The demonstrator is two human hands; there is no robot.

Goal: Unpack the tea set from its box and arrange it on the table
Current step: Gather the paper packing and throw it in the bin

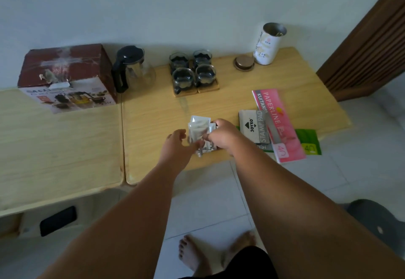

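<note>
Centrally, low on the wooden table [153,112]: a fan of silvery foil sachets [198,130], held upright between both hands. Right hand [221,135] curled around the sachets' right edge, grip pinching them, fingers folded in. Left hand [175,141] just beside the sachets' left edge, fingers loosely curved; hard to tell whether touching them, blurred there.

Upper left of the frame: the tea set box [65,74], dark red on top with a pale printed front, resting on a second, lighter table surface [54,147] and butting against the seam between the two tops. Just right of the box: a glass teapot [133,68] with black lid and black handle, upright. Further right, top centre: four glass cups [192,68] in a two-by-two cluster, standing on wooden coasters [197,90], cups close together.

Upper right: a white cylindrical canister [268,44], open-topped, upright near the back edge, with a round brown lid [244,62] lying flat just to its left.

Right of the hands: a grey stamp pad case [254,125] lying on a pink receipt book [278,123], with a green booklet [309,140] beneath, overhanging the front edge.

Bottom centre: bare feet [192,254] on the tiled floor [208,202].
</note>
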